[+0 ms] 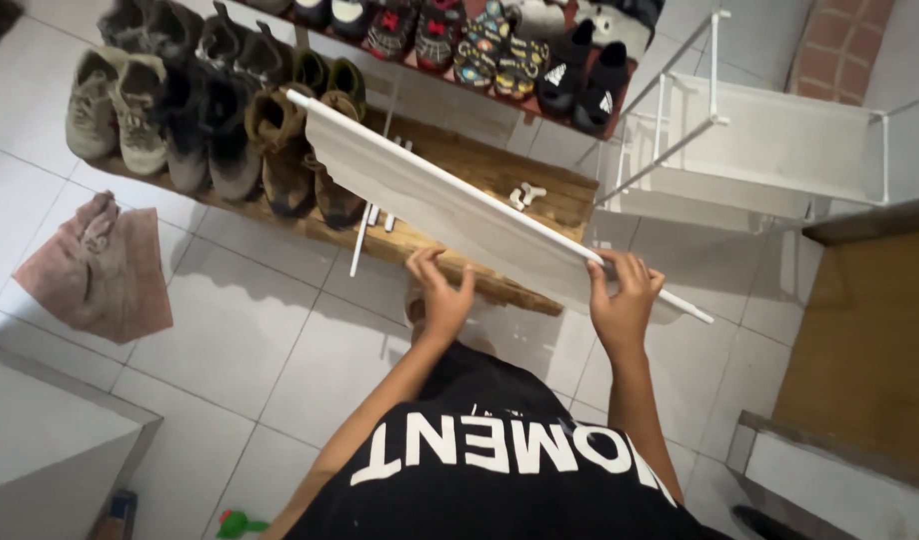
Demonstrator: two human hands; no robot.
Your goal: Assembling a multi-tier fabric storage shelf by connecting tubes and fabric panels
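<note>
Shelf panel: a white fabric panel point(450, 205) stretched between white tubes, held up in the air at a slant over the wooden shoe shelf point(500, 175), its far end above the boots, its near end at the person's right.
Left hand: the left hand point(442, 295) is under the panel's near edge, fingers spread and curled up against the fabric; propping rather than gripping, by the look of it.
Right hand: the right hand point(622, 300) is clamped on the near tube point(670, 298), fingers over the top, thumb below.
Step in hand: judged to be mid-assembly of a rack, with this panel being carried or lined up as one tier.
Rack frame: a second white frame point(770, 140) with its own fabric tier lies tipped on the floor tiles point(250, 350), well apart to the right of the panel.
Loose parts: small white connectors point(525, 195) and short white rods point(380, 215) rest on the wooden shelf, under the panel.
Next move calls for: probably squaring the panel's tube ends to the sockets of the frame, with both hands keeping it level; the tube ends must meet the joints straight or they will bind.
Surroundings: boots point(280, 150) and pale trainers point(120, 105) on the wooden shelf; a pinkish cloth point(100, 265) on the tiles at left.
</note>
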